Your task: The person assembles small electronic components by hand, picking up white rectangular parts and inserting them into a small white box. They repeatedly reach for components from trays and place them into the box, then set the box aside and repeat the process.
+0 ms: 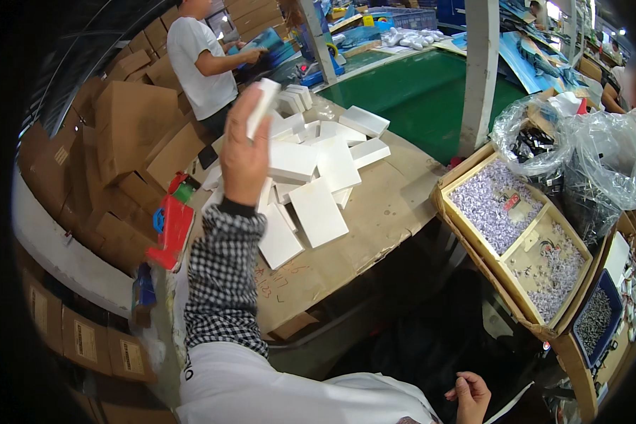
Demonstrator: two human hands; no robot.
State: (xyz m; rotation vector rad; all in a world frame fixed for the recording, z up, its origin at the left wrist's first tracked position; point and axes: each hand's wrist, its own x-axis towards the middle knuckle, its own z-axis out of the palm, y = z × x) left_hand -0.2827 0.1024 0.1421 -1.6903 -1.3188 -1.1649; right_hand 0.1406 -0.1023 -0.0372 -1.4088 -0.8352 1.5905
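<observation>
My left hand point(246, 159) is raised over the cardboard-covered table point(381, 205), its fingers wrapped round a slim white box point(263, 106). Below and to the right of it, more plain white boxes point(337, 161) lie in a loose heap, some flat and some leaning on each other. A short row of white boxes point(295, 99) stands just beyond the raised hand. Low at the right, my right hand point(470, 397) is off the table with its fingers curled in and the thumb against them. What the right hand holds, if anything, is too small or hidden to make out.
A red tape dispenser point(173, 230) lies at the table's left edge. To the right stands a divided wooden tray point(505, 265) of small parts, near a blue bin point(599, 318) of metal pieces. Brown cartons point(131, 127) pile up at left; a person point(203, 63) works beyond the table.
</observation>
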